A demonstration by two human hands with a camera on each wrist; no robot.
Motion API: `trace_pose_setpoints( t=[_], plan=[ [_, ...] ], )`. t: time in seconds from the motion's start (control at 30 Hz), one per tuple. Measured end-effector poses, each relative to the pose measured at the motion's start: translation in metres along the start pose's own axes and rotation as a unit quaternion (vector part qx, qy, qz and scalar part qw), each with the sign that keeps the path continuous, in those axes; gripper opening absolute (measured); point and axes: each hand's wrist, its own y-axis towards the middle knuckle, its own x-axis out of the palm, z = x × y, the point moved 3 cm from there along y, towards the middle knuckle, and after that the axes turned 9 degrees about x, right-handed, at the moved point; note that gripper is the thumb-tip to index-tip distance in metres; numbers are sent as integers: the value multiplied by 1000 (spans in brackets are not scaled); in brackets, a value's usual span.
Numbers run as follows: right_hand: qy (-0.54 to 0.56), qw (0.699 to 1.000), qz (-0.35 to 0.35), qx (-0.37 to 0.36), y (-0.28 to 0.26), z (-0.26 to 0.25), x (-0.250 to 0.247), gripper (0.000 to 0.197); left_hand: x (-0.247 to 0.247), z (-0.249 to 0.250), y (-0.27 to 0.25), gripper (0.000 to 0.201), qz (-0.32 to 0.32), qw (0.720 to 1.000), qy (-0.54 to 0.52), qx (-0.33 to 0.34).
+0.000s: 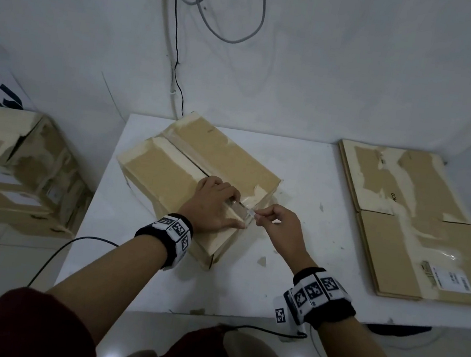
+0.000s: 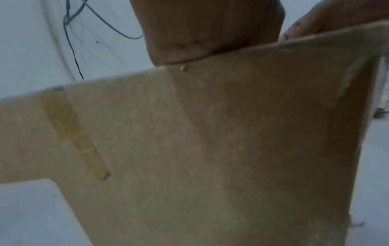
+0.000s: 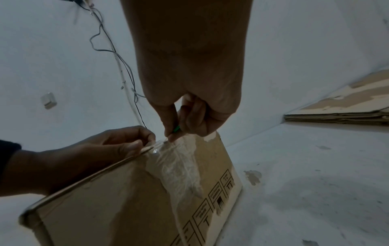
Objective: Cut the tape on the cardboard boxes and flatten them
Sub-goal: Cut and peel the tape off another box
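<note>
A taped cardboard box (image 1: 170,166) lies at an angle on the white table (image 1: 292,260). My left hand (image 1: 218,206) rests on its top near the centre seam, fingers curled at the near edge of the box (image 3: 126,208). In the right wrist view my left hand (image 3: 109,146) holds that edge with the thumb along it. My right hand (image 1: 268,217) pinches a small green cutter (image 3: 176,129), its tip at the wrinkled clear tape (image 3: 174,166) on the box's near side. The left wrist view shows mostly the box wall (image 2: 210,149).
A stack of flattened boxes (image 1: 416,226) lies at the table's right end. More taped boxes (image 1: 13,170) stand on the floor to the left. Cables (image 1: 177,65) hang down the wall behind the table. A wrist cable (image 1: 69,249) trails off the table's near left.
</note>
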Motion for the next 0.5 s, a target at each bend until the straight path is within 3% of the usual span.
trace_pose_setpoints(
  t=[0.13,0.3,0.5],
  plan=[
    [7,1000,0,11,0,0,3,10,4,3,1,45,36,999,23,29],
    [39,999,0,33,-6,0,7,6,4,6,-1,36,33,996,78,34],
    [11,1000,5,19,-15,-6,26,17,0,10,2,31,67,995,69,26]
  ],
)
